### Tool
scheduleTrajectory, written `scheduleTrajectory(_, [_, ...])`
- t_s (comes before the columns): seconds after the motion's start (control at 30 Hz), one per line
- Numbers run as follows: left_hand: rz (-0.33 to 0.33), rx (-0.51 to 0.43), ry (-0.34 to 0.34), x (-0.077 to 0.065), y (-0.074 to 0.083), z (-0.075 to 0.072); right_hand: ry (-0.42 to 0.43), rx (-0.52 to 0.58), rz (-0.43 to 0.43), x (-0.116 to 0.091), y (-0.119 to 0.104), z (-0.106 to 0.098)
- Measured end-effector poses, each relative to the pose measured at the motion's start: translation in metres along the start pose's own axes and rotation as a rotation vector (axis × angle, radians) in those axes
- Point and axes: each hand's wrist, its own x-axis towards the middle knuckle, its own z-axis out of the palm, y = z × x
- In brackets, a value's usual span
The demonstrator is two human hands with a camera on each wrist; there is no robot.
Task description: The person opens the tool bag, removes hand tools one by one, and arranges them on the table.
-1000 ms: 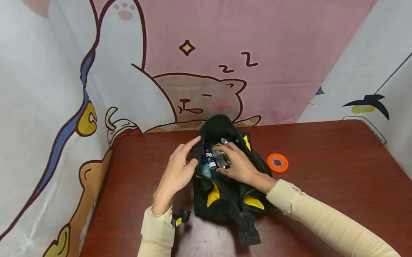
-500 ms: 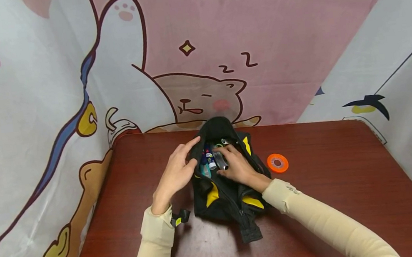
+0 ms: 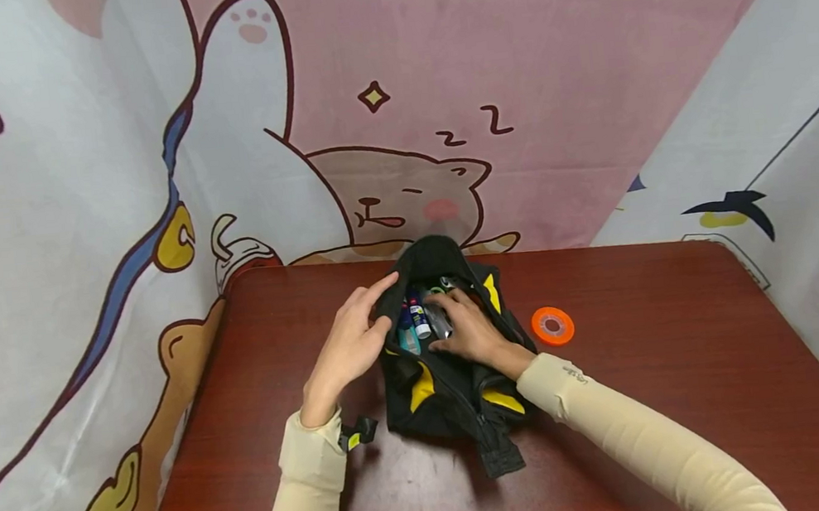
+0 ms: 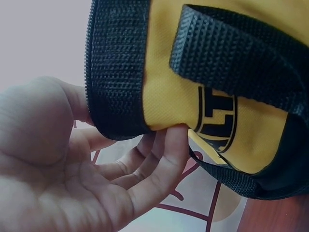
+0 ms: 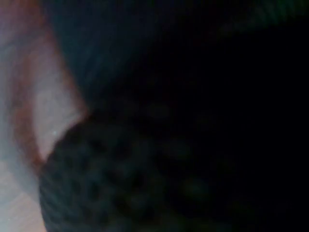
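Note:
A black bag [image 3: 427, 425] with yellow patches lies unzipped on the table. My left hand [image 3: 349, 337] pinches the left edge of its opening, thumb and fingers on either side of the fabric. In the left wrist view, that hand [image 4: 111, 179] holds the zipped black edge beside a yellow panel [image 4: 169, 101] with black lettering. My right hand [image 3: 473, 334] reaches inside the opening, fingers and thumb bent round a shiny grey item [image 3: 441, 323] of unclear kind. Left of it lie a blue-and-white tube [image 3: 420, 323] and a teal item [image 3: 408, 340]. The right wrist view is dark and blurred.
An orange roll of tape [image 3: 553, 326] lies flat on the red-brown table [image 3: 690, 359], right of the bag. A strap end [image 3: 501, 456] of the bag points toward me. Behind the table hangs a printed cloth [image 3: 547, 66].
My right hand has shifted slightly left and its fingers have closed in around the shiny grey item. The near strap end has swung slightly right. My left hand stays put.

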Motion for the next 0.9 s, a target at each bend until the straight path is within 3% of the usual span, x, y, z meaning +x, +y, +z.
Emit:
scheduleTrajectory(0.57, [-0.010,-0.012,-0.005,0.0004,-0.0024,0.0009,-0.063,0.039,0.045,0.0020,0.0007,-0.0028])
scheduleTrajectory(0.9, [-0.013,-0.028,-0.007,-0.0009,0.0004,-0.0003,-0.051,0.054,0.061,0.0018,0.0019,-0.0033])
